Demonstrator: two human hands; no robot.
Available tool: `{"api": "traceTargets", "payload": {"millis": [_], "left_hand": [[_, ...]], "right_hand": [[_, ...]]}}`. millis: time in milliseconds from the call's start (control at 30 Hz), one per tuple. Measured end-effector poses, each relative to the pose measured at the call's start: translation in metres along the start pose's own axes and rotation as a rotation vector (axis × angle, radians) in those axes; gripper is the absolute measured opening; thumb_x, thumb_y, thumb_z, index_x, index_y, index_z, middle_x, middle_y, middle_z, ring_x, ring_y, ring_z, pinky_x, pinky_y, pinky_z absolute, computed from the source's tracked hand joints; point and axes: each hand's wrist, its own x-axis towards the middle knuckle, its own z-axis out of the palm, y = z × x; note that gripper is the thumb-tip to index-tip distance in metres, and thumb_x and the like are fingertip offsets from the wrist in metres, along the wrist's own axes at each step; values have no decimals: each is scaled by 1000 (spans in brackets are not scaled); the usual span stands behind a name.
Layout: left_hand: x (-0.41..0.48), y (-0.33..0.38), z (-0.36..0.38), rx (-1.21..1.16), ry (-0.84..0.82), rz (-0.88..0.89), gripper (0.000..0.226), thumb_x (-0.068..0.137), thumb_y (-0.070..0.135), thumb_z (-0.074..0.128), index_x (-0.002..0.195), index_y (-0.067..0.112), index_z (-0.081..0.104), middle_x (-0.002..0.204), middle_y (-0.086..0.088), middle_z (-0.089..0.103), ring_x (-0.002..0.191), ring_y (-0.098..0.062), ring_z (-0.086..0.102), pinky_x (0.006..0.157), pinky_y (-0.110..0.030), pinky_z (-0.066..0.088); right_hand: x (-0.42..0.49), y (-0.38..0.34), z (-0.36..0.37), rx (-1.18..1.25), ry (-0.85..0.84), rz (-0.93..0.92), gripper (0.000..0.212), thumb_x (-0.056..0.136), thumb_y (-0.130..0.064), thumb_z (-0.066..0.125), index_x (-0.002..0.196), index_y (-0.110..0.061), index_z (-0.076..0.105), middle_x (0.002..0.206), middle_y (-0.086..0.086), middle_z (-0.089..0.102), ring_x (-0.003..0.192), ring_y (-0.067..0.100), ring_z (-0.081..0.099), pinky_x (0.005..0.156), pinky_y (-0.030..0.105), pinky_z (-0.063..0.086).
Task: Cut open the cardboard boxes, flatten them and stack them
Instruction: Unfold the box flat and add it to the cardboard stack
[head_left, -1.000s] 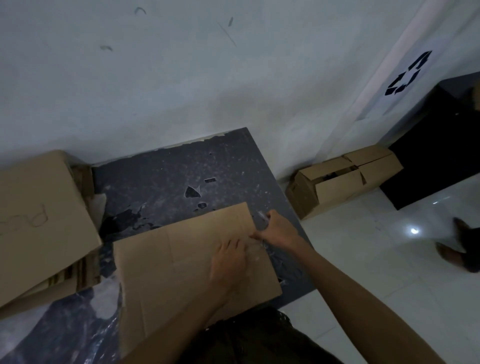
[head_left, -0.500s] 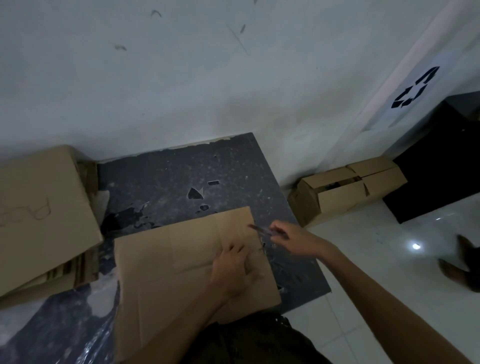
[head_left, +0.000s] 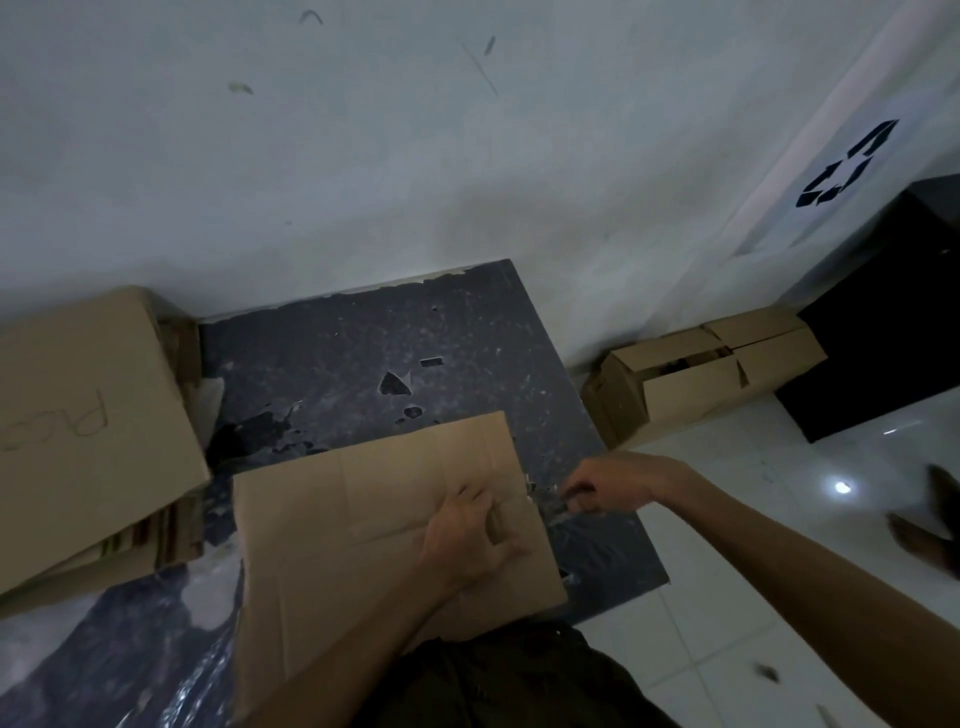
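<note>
A flattened cardboard box (head_left: 337, 530) lies on the dark, worn table (head_left: 332, 364), its near edge over my lap. My left hand (head_left: 467, 538) rests on its right part with arched fingers and holds it down. My right hand (head_left: 610, 483) is just past the cardboard's right edge, low over the table, fingers curled around a slim dark cutter (head_left: 563, 506). A stack of flattened boxes (head_left: 88, 415) with handwriting on the top sheet lies at the table's left side.
An opened cardboard box (head_left: 691, 374) stands on the white tiled floor against the wall, right of the table. A black cabinet (head_left: 883, 338) is behind it, under a recycling sign (head_left: 852, 166). Another person's foot (head_left: 930, 525) is at the far right.
My right hand drew the cutter away from the cardboard's right edge, out to the right and down toward the table. My left hand stayed on the cardboard.
</note>
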Motion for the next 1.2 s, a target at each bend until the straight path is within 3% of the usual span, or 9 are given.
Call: {"api": "traceTargets", "payload": {"millis": [200,333,467,667,767,867,1033,1133,1200], "left_hand": [[-2,-2,3,1,96,89,84,68,70,50,125,10,57,130,-11,52,124,-27,41,101,-41,39],[-9,-9,9,-45,207,145,74,69,65,53,129,20,53,123,-6,55,111,-17,31,87,-41,33],[-12,-7,-2,-357,288,89,53,84,52,53,127,22,55,125,-6,52,113,-21,49,95,-42,45],[-41,1,-34,-845,459,-275,33,104,23,36,136,19,44,111,17,57,103,8,57,79,-6,41],[-59,-26,-36,-781,514,-517,26,103,23,38,124,21,54,101,7,62,86,-6,59,68,-19,41],[-89,-43,-53,-713,602,-489,24,102,36,34,96,31,57,81,7,63,77,-13,60,65,-24,43],[-137,-87,-64,-364,644,-433,38,99,48,33,135,47,44,127,19,48,115,-4,44,94,-27,40],[-162,-117,-60,-92,527,-406,52,96,59,24,141,42,42,134,6,55,112,-15,58,82,-32,52],[-178,-132,-57,60,486,-364,62,94,64,19,138,33,50,120,-2,63,87,-18,67,60,-28,53]], "right_hand": [[-10,11,21,358,166,39,21,102,-28,43,87,-19,57,82,2,59,71,15,53,67,27,43],[-17,-4,12,695,263,99,18,100,-13,41,97,-16,58,85,3,61,70,11,55,62,22,45],[4,-55,9,691,407,15,28,98,-7,44,119,-15,61,106,5,64,94,16,59,79,26,46],[42,-144,20,595,499,-158,39,98,-14,51,137,-11,51,127,7,61,109,19,60,92,23,48],[58,-175,26,479,469,-256,39,95,-4,48,133,-9,56,121,9,60,106,19,57,92,25,47],[77,-190,23,116,557,-293,41,87,-15,59,127,-14,57,118,7,46,105,23,48,91,41,47],[110,-204,12,-285,464,-263,114,68,-35,81,152,-24,4,158,11,2,146,34,4,118,46,18],[124,-209,4,-404,387,-245,123,65,-44,82,153,-25,-2,160,11,-2,147,37,-1,119,52,7],[127,-211,1,-463,389,-239,122,62,-45,82,152,-23,3,157,12,6,143,39,11,118,54,13]]}}
